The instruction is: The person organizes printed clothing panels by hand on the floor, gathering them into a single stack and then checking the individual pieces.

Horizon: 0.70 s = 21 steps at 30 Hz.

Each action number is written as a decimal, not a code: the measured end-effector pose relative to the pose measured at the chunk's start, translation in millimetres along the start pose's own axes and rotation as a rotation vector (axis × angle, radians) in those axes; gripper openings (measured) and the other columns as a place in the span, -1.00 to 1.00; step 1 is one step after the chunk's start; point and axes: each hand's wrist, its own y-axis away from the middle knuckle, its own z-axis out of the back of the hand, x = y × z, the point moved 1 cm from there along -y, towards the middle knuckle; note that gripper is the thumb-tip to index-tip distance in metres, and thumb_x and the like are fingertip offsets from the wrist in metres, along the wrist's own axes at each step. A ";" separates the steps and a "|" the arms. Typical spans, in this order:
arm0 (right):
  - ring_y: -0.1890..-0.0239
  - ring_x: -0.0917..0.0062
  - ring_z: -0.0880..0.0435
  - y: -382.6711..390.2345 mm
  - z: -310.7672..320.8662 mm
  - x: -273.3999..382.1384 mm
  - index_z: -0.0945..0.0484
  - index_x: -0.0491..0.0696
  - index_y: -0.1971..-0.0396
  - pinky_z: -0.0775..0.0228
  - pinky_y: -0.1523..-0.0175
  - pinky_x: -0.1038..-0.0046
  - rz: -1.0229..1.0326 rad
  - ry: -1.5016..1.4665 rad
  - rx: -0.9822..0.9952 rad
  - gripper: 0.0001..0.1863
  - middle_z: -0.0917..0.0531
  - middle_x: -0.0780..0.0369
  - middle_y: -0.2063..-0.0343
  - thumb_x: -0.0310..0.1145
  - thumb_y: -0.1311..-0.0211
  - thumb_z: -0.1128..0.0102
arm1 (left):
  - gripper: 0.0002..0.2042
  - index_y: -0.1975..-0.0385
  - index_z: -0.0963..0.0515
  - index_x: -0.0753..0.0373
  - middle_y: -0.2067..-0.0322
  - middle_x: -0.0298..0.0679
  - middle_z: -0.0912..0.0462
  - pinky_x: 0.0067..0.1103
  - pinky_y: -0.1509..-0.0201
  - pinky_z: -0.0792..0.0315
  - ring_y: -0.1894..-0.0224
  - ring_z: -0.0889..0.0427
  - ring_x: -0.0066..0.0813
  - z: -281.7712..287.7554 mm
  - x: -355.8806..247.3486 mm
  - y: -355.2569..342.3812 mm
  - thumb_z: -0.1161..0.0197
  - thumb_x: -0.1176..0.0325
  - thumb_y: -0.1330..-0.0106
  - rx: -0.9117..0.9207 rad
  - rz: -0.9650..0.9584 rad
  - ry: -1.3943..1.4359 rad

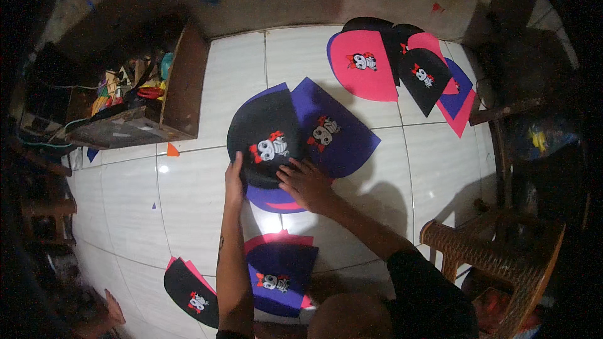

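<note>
A black rounded piece of felt-like fabric (251, 119) with an embroidered cartoon figure in white and red lies over purple and pink pieces on the tiled floor. My left hand (234, 181) grips its left lower edge, most of the fingers hidden. On its lower right part rests my right hand (308, 187), fingers stretched out and lying flat. Partly under the black piece, a purple piece (342, 129) with the same kind of figure sticks out to the right.
More black, pink and purple pieces (363, 66) lie at the far right. Close to me are a purple piece (282, 276) and a black piece (188, 295). A wooden box (185, 81) with clutter stands left, a brown woven-pattern stool (468, 245) right. An orange scrap (173, 149) lies near the box.
</note>
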 end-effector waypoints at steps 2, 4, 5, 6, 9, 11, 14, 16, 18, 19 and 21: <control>-0.28 0.06 -0.40 2.5 5.0 -11.1 -0.50 -0.07 -0.16 -0.17 -0.36 0.07 0.091 -0.146 0.052 -0.52 -0.52 0.08 -0.19 -0.13 -0.34 -0.15 | -0.49 -0.13 -0.50 0.39 0.01 -0.16 -0.63 -0.49 -0.11 -0.45 -0.01 -0.60 -0.34 -5.8 -3.8 5.6 -0.31 0.13 -0.34 -0.027 -0.105 -0.402; -0.36 0.09 -0.30 -18.7 40.5 -33.0 -0.49 -0.07 -0.19 -0.11 -0.41 0.09 -0.150 -0.212 0.117 -0.49 -0.49 0.07 -0.22 -0.11 -0.33 -0.16 | -0.54 -0.10 -0.51 0.39 0.03 -0.18 -0.65 -0.49 -0.08 -0.46 0.04 -0.61 -0.38 4.0 -5.3 9.6 -0.34 0.21 -0.32 -0.024 -0.148 -0.399; -0.39 0.08 -0.24 -11.4 45.8 -67.8 -0.45 -0.06 -0.23 -0.07 -0.43 0.09 -0.228 -0.080 0.033 -0.46 -0.44 0.05 -0.25 -0.11 -0.32 -0.17 | -0.55 -0.09 -0.52 0.39 0.04 -0.18 -0.66 -0.49 -0.07 -0.46 0.05 -0.61 -0.39 -3.9 -4.8 9.0 -0.35 0.23 -0.31 0.008 -0.163 -0.356; -0.43 0.08 -0.18 0.5 51.0 -98.7 -0.41 -0.06 -0.27 -0.03 -0.45 0.09 -0.307 0.057 -0.058 -0.42 -0.40 0.03 -0.28 -0.12 -0.32 -0.18 | -0.55 -0.09 -0.52 0.39 0.04 -0.18 -0.66 -0.49 -0.07 -0.46 0.05 -0.61 -0.39 -8.1 -3.2 8.7 -0.35 0.23 -0.31 0.022 -0.165 -0.345; -0.45 0.05 -0.11 27.7 81.1 -112.2 -0.30 -0.08 -0.34 0.01 -0.47 0.09 -0.413 0.354 -0.028 -0.30 -0.26 -0.02 -0.37 -0.10 -0.27 -0.23 | -0.57 -0.04 -0.51 0.39 0.09 -0.16 -0.67 -0.49 -0.10 -0.43 0.06 -0.61 -0.37 1.9 -5.5 9.7 -0.37 0.46 -0.14 0.020 -0.130 -0.235; -0.46 0.03 -0.09 53.7 88.2 -115.5 -0.25 -0.08 -0.37 0.04 -0.47 0.09 -0.474 0.307 -0.067 -0.24 -0.19 -0.03 -0.40 -0.08 -0.24 -0.25 | -0.55 0.01 -0.52 0.37 0.15 -0.18 -0.67 -0.51 -0.04 -0.46 0.12 -0.62 -0.39 4.9 -9.9 11.7 -0.30 0.56 -0.01 0.039 -0.073 -0.326; -0.47 0.04 -0.05 83.3 110.0 -103.4 -0.18 -0.08 -0.41 0.09 -0.49 0.05 -0.433 0.243 0.018 -0.13 -0.12 -0.03 -0.43 0.01 -0.19 -0.28 | -0.59 0.01 -0.53 0.37 0.17 -0.20 -0.69 -0.51 0.01 -0.48 0.16 -0.64 -0.41 5.1 -5.4 14.5 -0.31 0.42 -0.11 0.027 -0.083 -0.360; -0.49 0.06 -0.02 96.9 111.2 -99.4 -0.16 -0.05 -0.42 0.17 -0.51 0.04 -0.317 0.261 0.126 -0.11 -0.12 0.01 -0.44 0.09 -0.21 -0.25 | -0.62 -0.01 -0.52 0.37 0.17 -0.20 -0.69 -0.52 0.01 -0.48 0.16 -0.64 -0.41 12.6 3.9 7.5 -0.32 0.35 -0.21 0.029 -0.187 -0.443; -0.49 0.05 -0.02 103.1 100.4 -107.9 -0.16 -0.03 -0.42 0.17 -0.51 0.04 -0.374 0.300 0.080 -0.15 -0.11 0.01 -0.44 0.07 -0.24 -0.22 | -0.63 -0.01 -0.52 0.40 0.18 -0.18 -0.69 -0.53 0.01 -0.48 0.17 -0.64 -0.41 9.4 10.0 5.7 -0.25 0.22 -0.38 -0.009 -0.287 -0.445; -0.49 0.03 -0.03 104.6 96.6 -111.5 -0.16 -0.01 -0.43 0.17 -0.51 0.04 -0.431 0.338 0.034 -0.19 -0.11 0.01 -0.44 0.05 -0.28 -0.19 | -0.63 -0.01 -0.52 0.40 0.18 -0.18 -0.69 -0.53 0.01 -0.48 0.17 -0.64 -0.41 8.8 10.9 6.4 -0.25 0.22 -0.38 -0.010 -0.288 -0.443; -0.49 0.03 -0.01 98.5 86.6 -114.7 -0.21 0.01 -0.41 0.18 -0.51 0.04 -0.446 0.313 -0.057 -0.31 -0.16 0.00 -0.42 -0.03 -0.37 -0.10 | -0.58 -0.03 -0.52 0.47 0.06 -0.07 -0.67 -0.54 -0.09 -0.42 0.07 -0.62 -0.39 5.9 9.9 8.2 -0.13 0.16 -0.47 -0.062 -0.266 -0.408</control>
